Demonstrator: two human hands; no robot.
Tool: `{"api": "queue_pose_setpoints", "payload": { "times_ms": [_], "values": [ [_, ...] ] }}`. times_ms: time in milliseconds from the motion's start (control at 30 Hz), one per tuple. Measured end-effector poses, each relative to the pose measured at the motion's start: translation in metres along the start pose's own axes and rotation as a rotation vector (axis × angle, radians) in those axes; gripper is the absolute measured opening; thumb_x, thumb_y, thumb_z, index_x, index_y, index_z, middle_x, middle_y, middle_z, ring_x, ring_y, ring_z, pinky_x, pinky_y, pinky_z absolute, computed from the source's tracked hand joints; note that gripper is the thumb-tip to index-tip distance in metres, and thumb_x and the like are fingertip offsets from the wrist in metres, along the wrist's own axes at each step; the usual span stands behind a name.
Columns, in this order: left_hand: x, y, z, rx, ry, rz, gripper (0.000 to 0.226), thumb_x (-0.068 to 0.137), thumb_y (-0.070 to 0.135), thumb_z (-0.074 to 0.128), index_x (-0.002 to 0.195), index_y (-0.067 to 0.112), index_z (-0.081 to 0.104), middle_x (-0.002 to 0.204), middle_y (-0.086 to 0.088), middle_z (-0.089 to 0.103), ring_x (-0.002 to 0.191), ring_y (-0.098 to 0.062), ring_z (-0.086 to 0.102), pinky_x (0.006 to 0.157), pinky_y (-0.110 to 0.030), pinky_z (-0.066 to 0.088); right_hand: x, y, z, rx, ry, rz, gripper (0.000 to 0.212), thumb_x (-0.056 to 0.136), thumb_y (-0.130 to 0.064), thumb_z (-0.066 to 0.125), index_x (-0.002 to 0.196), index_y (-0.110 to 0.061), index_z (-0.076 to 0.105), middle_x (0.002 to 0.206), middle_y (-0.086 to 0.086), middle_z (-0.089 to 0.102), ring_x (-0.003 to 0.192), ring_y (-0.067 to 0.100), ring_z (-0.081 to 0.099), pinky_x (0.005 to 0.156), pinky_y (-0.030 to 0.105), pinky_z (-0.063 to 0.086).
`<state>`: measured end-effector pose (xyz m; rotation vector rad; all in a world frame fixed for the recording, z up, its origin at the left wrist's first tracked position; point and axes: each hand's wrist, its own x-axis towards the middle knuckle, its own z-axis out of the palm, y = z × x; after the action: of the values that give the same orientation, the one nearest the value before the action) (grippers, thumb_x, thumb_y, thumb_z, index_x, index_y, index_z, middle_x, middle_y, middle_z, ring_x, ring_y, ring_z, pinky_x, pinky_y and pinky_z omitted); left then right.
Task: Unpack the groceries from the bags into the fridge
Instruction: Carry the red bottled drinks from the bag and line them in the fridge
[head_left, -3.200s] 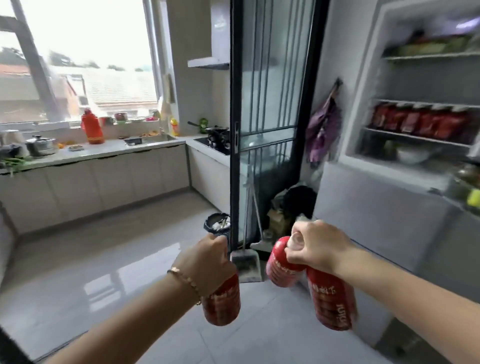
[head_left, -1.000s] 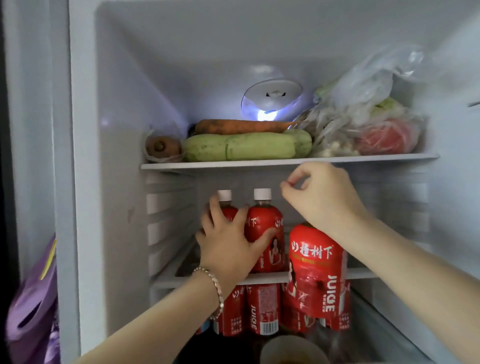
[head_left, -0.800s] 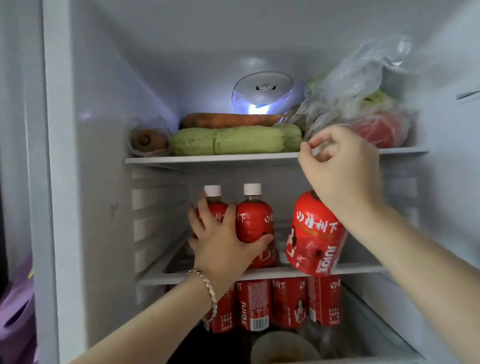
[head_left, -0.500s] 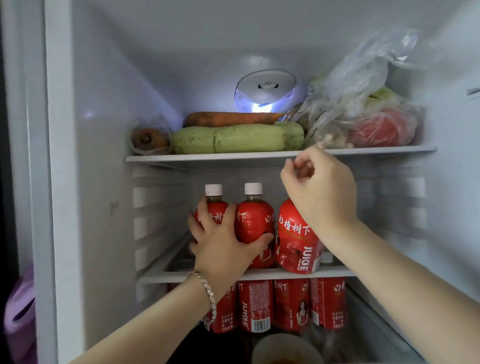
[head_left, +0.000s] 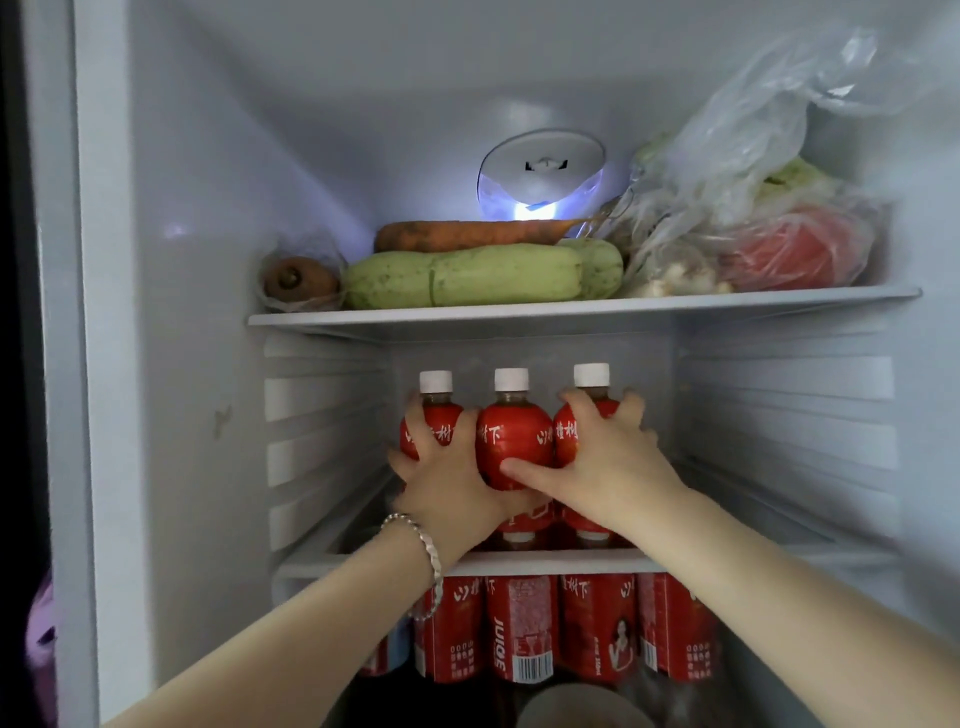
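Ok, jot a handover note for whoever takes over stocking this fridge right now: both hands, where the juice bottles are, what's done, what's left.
Left hand grips the left red white-capped plastic juice bottle.
Right hand grips the right bottle, thumb on the middle bottle.
All three stand upright, side by side, on the white middle shelf.
Done: those three shelved; a row of like red bottles stands on the shelf below.
Left: let go and fetch more groceries. The bags are out of view, so I can't tell how much remains.
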<state>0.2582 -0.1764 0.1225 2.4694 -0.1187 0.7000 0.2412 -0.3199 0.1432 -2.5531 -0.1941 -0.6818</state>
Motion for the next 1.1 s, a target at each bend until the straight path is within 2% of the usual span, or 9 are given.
{"api": "queue_pose_setpoints", "payload": {
  "times_ms": [100, 233, 333, 500, 567, 700, 900, 1000, 1100],
  "values": [
    [0.021, -0.007, 0.008, -0.016, -0.001, -0.013, 0.089, 0.066, 0.051, 0.075, 0.138, 0.044, 0.023, 0.146, 0.003, -0.028, 0.137, -0.042, 0.001, 0.111, -0.047, 0.025, 0.028, -0.001, 0.018, -0.052, -0.053, 0.021, 0.102, 0.069, -0.068, 0.065, 0.147, -0.032, 0.009, 0.151, 0.016, -0.004, 0.135, 0.043, 0.016, 0.108, 0.048, 0.034],
    [0.050, -0.013, 0.012, 0.042, -0.050, -0.062, 0.090, 0.069, 0.050, 0.074, 0.141, 0.041, 0.020, 0.148, -0.005, -0.032, 0.137, -0.047, 0.001, 0.114, -0.042, 0.021, 0.068, -0.001, 0.036, -0.177, -0.154, 0.072, 0.106, 0.076, -0.071, 0.055, 0.150, -0.027, -0.007, 0.153, 0.023, -0.016, 0.139, 0.050, -0.006, 0.116, 0.053, 0.014],
    [0.066, -0.018, 0.014, 0.074, -0.069, -0.088, 0.092, 0.070, 0.050, 0.073, 0.143, 0.041, 0.017, 0.149, -0.007, -0.033, 0.137, -0.048, 0.000, 0.113, -0.042, 0.022, 0.087, -0.005, 0.043, -0.297, -0.195, 0.062, 0.103, 0.080, -0.071, 0.047, 0.150, -0.023, -0.012, 0.151, 0.028, -0.017, 0.140, 0.049, -0.008, 0.115, 0.057, 0.004],
    [0.089, -0.034, 0.020, 0.115, -0.089, -0.084, 0.101, 0.069, 0.055, 0.073, 0.146, 0.038, 0.010, 0.149, -0.010, -0.032, 0.139, -0.045, -0.002, 0.115, -0.042, 0.015, 0.112, 0.011, 0.067, -0.054, -0.224, 0.010, 0.102, 0.079, -0.065, 0.056, 0.147, -0.037, -0.014, 0.152, 0.016, -0.028, 0.141, 0.045, 0.012, 0.117, 0.048, 0.019],
    [0.097, -0.038, 0.024, 0.139, -0.077, -0.079, 0.102, 0.070, 0.054, 0.073, 0.147, 0.037, 0.008, 0.150, -0.011, -0.031, 0.138, -0.047, 0.001, 0.115, -0.043, 0.016, 0.120, 0.011, 0.075, -0.097, -0.210, 0.007, 0.102, 0.080, -0.066, 0.054, 0.147, -0.035, -0.016, 0.150, 0.019, -0.031, 0.139, 0.042, 0.021, 0.116, 0.046, 0.022],
    [0.110, -0.043, 0.032, 0.171, -0.088, -0.050, 0.103, 0.071, 0.053, 0.072, 0.148, 0.036, 0.005, 0.150, -0.013, -0.031, 0.138, -0.047, 0.005, 0.113, -0.044, 0.023, 0.136, 0.008, 0.082, -0.169, -0.193, 0.069, 0.105, 0.080, -0.065, 0.055, 0.147, -0.031, -0.018, 0.146, 0.026, -0.033, 0.138, 0.046, 0.020, 0.114, 0.047, 0.024],
    [0.117, -0.051, 0.036, 0.227, -0.133, -0.009, 0.109, 0.071, 0.048, 0.075, 0.148, 0.036, -0.001, 0.147, -0.018, -0.035, 0.139, -0.047, 0.003, 0.114, -0.046, 0.019, 0.140, 0.007, 0.091, -0.228, -0.190, 0.124, 0.109, 0.080, -0.060, 0.060, 0.144, -0.034, -0.024, 0.142, 0.034, -0.034, 0.131, 0.051, 0.030, 0.110, 0.048, 0.033],
    [0.113, -0.044, 0.036, 0.290, -0.158, -0.092, 0.110, 0.073, 0.047, 0.074, 0.147, 0.037, -0.007, 0.145, -0.021, -0.037, 0.134, -0.053, 0.016, 0.109, -0.050, 0.029, 0.130, 0.007, 0.089, -0.202, -0.265, 0.105, 0.113, 0.082, -0.048, 0.065, 0.143, -0.031, -0.028, 0.144, 0.037, -0.026, 0.132, 0.047, 0.032, 0.111, 0.047, 0.032],
    [0.107, -0.036, 0.031, 0.352, -0.250, -0.175, 0.101, 0.082, 0.033, 0.069, 0.147, 0.033, -0.008, 0.148, -0.028, -0.026, 0.129, -0.048, 0.034, 0.103, -0.045, 0.041, 0.114, 0.009, 0.079, -0.218, -0.374, 0.049, 0.093, 0.089, -0.039, 0.059, 0.149, -0.026, -0.011, 0.152, 0.031, 0.006, 0.136, 0.042, 0.027, 0.113, 0.043, 0.029]
  ]
}}
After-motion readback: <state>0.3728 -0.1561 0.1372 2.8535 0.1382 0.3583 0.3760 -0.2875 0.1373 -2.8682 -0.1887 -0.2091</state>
